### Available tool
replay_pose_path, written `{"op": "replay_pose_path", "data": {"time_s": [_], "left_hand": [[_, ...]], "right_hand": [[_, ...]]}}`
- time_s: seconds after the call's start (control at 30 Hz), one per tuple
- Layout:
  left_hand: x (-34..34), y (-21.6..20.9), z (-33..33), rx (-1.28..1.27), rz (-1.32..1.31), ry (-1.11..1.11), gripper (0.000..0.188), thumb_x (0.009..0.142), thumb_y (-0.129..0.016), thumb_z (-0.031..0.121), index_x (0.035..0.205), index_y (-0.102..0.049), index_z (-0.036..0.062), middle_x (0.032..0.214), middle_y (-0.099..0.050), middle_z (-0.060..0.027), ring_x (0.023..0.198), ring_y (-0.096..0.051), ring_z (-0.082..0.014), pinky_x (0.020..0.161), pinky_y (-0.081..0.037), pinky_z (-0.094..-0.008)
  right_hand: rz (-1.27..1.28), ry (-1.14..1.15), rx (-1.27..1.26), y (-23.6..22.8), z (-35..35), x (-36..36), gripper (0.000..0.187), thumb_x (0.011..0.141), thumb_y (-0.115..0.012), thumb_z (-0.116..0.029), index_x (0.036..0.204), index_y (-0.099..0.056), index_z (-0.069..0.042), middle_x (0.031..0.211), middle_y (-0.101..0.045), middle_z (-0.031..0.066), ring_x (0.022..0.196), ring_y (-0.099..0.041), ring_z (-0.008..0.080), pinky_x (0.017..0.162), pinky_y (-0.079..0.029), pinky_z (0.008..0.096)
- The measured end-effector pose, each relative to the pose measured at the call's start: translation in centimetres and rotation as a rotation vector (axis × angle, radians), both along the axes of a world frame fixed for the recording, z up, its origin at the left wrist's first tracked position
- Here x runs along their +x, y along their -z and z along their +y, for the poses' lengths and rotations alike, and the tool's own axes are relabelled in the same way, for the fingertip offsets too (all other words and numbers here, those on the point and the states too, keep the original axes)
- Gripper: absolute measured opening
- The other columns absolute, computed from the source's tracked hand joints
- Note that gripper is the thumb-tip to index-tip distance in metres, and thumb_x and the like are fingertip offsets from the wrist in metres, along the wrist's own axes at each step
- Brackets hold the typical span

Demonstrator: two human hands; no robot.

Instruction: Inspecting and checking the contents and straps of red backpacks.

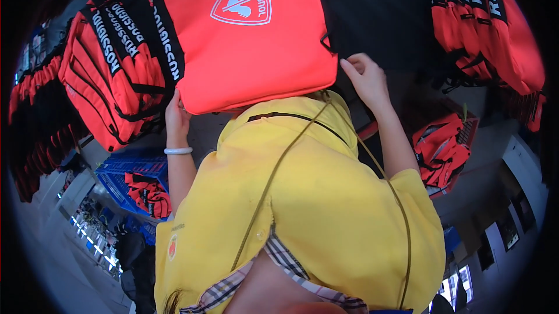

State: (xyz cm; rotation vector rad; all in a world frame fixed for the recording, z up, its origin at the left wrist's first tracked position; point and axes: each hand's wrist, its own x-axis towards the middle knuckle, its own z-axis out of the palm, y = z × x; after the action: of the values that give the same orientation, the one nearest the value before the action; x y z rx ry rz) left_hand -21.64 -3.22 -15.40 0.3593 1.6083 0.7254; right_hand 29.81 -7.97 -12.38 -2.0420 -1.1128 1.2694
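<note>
Middle: I see a flat red cloth bag (250, 57).
Left: piled red cloth bags (87, 78).
Right: another red cloth stack (508, 46).

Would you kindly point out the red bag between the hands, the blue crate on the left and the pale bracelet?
Red bag (249, 52), head view: middle of its broad red panel.
Blue crate (138, 163), head view: its wall.
Pale bracelet (178, 151), head view: front of its band.

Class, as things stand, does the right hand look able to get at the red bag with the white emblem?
Probably yes: the right hand looks empty, close beside the red bag, and nothing visible blocks the way between them.
</note>
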Motion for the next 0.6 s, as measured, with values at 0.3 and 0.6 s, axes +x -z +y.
{"op": "replay_pose_path", "data": {"time_s": [0.3,0.6], "left_hand": [[8.2,-7.5,3.1,0.262,1.341,0.627,0.045,0.098,-0.06,0.041,0.104,-0.066,-0.0032,0.098,-0.071,-0.0178,0.094,-0.067,-0.0394,0.088,-0.05,-0.0469],[8.0,2.6,3.6,0.421,1.378,0.913,0.078,0.098,-0.058,0.05,0.155,-0.03,0.0052,0.154,-0.024,-0.0402,0.142,-0.029,-0.0549,0.115,-0.031,-0.0556]], "right_hand": [[-0.184,-0.061,0.372,0.2,2.3,-2.8,0.073,0.076,-0.084,-0.03,0.137,-0.05,-0.008,0.11,-0.059,0.0105,0.083,-0.064,0.0201,0.075,-0.055,0.0341],[0.344,0.337,0.126,4.5,2.3,-0.3,0.023,0.098,-0.062,-0.009,0.117,-0.064,0.003,0.093,-0.071,0.0062,0.081,-0.066,0.0082,0.071,-0.056,0.025]]}}
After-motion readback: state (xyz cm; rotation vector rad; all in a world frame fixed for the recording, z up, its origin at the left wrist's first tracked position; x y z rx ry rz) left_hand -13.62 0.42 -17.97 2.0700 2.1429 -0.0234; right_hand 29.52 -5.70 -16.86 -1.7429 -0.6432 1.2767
